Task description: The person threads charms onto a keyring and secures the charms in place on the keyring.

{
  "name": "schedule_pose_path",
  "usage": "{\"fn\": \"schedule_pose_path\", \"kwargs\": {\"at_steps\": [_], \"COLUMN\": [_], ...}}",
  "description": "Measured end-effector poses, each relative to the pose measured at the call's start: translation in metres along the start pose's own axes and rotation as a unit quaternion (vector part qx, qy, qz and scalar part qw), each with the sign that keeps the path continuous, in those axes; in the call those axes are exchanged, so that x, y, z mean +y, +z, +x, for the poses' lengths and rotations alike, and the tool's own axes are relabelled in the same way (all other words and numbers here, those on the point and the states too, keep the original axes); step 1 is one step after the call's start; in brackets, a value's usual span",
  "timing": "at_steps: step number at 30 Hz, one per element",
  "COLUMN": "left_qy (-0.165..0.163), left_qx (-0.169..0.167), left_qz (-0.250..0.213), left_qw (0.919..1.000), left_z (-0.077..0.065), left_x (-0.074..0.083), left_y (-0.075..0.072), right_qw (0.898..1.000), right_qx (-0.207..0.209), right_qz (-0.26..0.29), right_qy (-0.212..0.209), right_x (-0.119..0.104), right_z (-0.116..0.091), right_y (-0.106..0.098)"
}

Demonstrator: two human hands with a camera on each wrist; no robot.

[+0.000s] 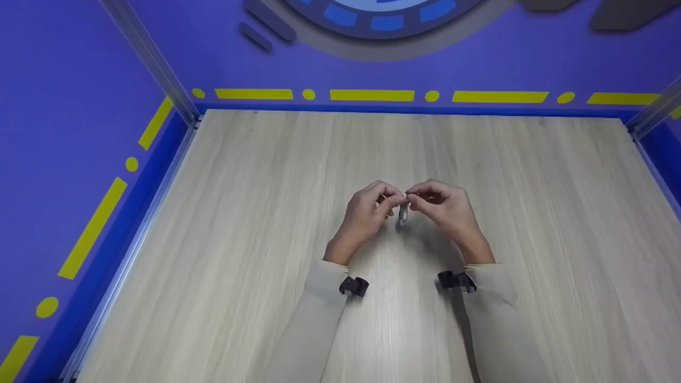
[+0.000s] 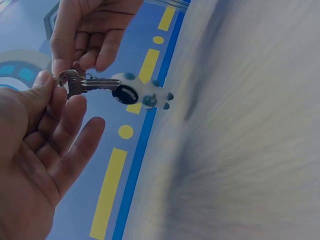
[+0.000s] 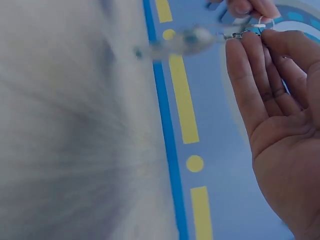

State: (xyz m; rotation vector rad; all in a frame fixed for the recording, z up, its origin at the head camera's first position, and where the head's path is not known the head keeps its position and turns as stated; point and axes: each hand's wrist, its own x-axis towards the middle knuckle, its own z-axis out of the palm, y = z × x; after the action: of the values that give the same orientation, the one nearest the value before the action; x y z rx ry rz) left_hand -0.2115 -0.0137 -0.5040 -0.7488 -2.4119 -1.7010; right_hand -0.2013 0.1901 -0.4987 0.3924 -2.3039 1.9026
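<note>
Two pale sleeves (image 1: pixel 311 324) rise from the bottom edge of the head view and lean inward, each with a black wrist mount (image 1: pixel 354 286) on its inner side near the cuff. Beyond the cuffs, the left hand (image 1: pixel 367 210) and the right hand (image 1: pixel 447 207) angle toward each other, their fingertips meeting just right of the frame's centre. The left wrist view shows the left palm turned to the camera, thumb and forefinger closed in a pinch at the key ring (image 2: pixel 57 80), the remaining fingers loosely bent and spread. The right hand pinches at the same ring between thumb and fingertips, with its other fingers lightly curved; exactly which part it has hold of is too small to tell.

From the ring hang a metal key (image 2: pixel 102 84) and a small white figurine (image 2: pixel 150 97) with teal patches and a dark oval. In the head view the bunch sits between the hands, its long axis nearly upright in the frame, free end toward the bottom. In the left wrist view the key lies almost level, bow at left, blade pointing right; the figurine stretches right and slightly down. In the right wrist view the figurine is blurred and points left.

Under the hands spreads a wood-grain table (image 1: pixel 255 213); behind it, across the top, stands a blue-purple wall (image 1: pixel 213 58) with yellow dashes (image 1: pixel 372 95).
</note>
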Motion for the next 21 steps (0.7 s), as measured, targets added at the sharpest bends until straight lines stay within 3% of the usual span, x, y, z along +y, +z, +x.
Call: {"fn": "schedule_pose_path", "kwargs": {"at_steps": [4,8,13,21], "left_qy": [-0.002,0.036,0.084,0.073], "left_qx": [-0.003,-0.002,0.016,0.01], "left_qz": [-0.027,-0.055,-0.047,-0.034], "left_qw": [0.9996,0.9978,0.9952,0.9967], "left_z": [-0.0001,0.0004,0.0014,0.0001], "left_x": [0.0003,-0.0028,-0.0072,-0.0051], "left_y": [0.0002,0.0005,-0.0005,-0.0018], "right_qw": [0.999,0.999,0.99,0.991], "right_qx": [-0.001,-0.009,-0.015,-0.028], "right_qz": [-0.043,0.027,0.132,0.12], "right_qy": [-0.004,0.019,0.046,0.055], "right_x": [-0.0013,0.0019,0.0065,0.0044], "right_z": [-0.0009,0.0,0.0011,0.0015], "right_y": [0.0017,0.0032,0.0024,0.0001]}}
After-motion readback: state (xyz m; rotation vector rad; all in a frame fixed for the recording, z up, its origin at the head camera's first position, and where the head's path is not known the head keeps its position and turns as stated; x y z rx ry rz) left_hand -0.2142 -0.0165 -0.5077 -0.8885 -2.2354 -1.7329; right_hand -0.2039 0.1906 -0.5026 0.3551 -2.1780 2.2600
